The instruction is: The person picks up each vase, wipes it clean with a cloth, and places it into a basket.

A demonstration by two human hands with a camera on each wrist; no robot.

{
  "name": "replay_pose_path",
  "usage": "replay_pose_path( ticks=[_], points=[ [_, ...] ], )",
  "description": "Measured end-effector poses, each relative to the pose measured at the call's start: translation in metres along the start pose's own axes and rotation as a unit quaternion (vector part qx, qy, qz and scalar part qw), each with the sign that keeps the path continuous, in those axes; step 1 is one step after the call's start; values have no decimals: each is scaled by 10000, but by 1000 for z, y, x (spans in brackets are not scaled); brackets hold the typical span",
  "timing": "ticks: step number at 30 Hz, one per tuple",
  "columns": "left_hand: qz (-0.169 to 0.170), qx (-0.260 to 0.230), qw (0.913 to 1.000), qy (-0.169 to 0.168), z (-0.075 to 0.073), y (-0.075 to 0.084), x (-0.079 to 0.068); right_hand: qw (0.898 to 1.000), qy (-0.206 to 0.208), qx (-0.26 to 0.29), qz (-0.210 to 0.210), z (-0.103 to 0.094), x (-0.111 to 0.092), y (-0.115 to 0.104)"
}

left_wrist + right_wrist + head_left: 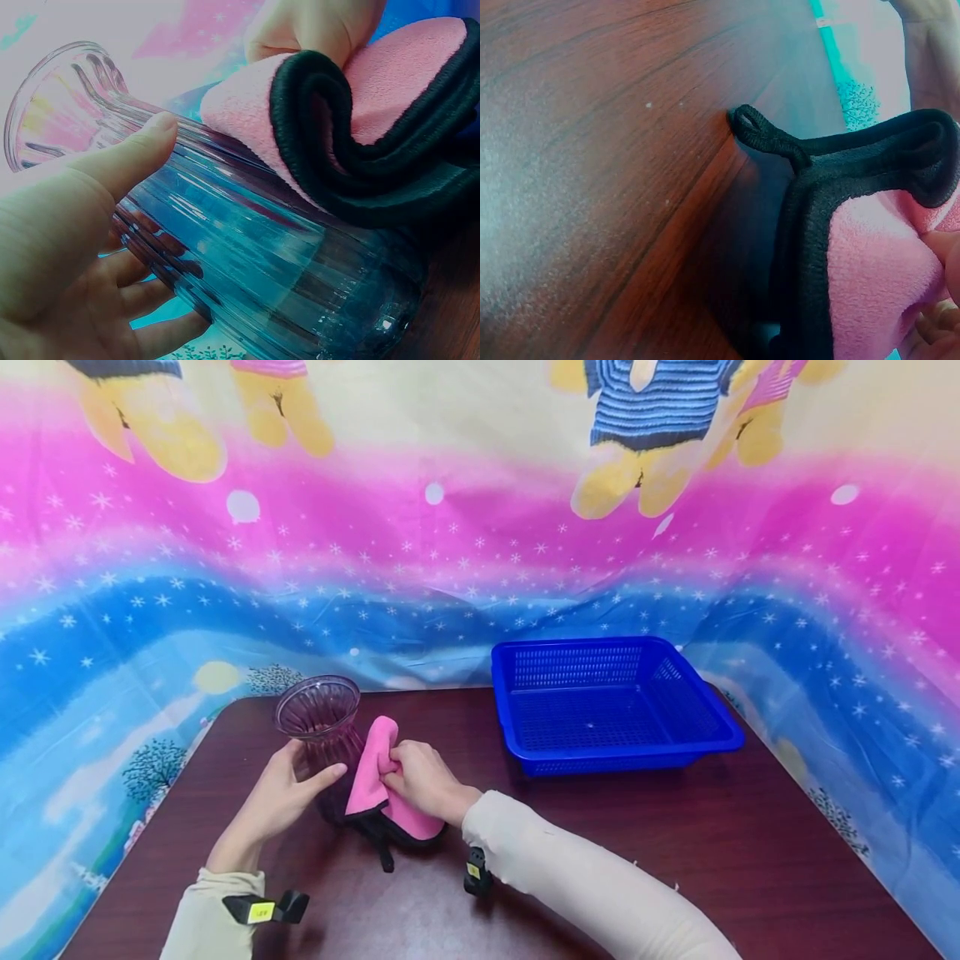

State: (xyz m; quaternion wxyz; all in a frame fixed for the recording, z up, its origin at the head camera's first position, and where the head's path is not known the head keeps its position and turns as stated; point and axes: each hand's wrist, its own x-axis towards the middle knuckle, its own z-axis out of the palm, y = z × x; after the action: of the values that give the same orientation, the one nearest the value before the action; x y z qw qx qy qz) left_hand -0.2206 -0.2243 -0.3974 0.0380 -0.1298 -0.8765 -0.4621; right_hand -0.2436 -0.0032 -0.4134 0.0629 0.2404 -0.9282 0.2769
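A clear ribbed glass vase [318, 710] with a flared rim stands on the table's left side. My left hand [281, 797] holds it around the upper body, thumb [146, 150] on the near side and fingers behind the glass. In my right hand [427, 781] is a bunched pink cloth [371, 770] with black edging, gripped between thumb and fingers. The cloth lies against the vase's right side and hides part of its lower body. A black loop [765, 139] hangs from the cloth's edge, close over the table.
A blue plastic basket [618, 747] with slotted walls sits at the back right of the dark wooden table [585, 868]. Behind the table hangs a colourful printed curtain [465, 552]. Both sleeves carry black wrist mounts.
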Motion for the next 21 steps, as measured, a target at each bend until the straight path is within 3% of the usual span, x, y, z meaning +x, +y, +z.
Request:
replay_pose_path(
  ticks=[21],
  points=[
    [3, -127, 9999, -4, -1, -2, 2, 9995, -185, 204, 171, 11, -4, 10]
  ],
)
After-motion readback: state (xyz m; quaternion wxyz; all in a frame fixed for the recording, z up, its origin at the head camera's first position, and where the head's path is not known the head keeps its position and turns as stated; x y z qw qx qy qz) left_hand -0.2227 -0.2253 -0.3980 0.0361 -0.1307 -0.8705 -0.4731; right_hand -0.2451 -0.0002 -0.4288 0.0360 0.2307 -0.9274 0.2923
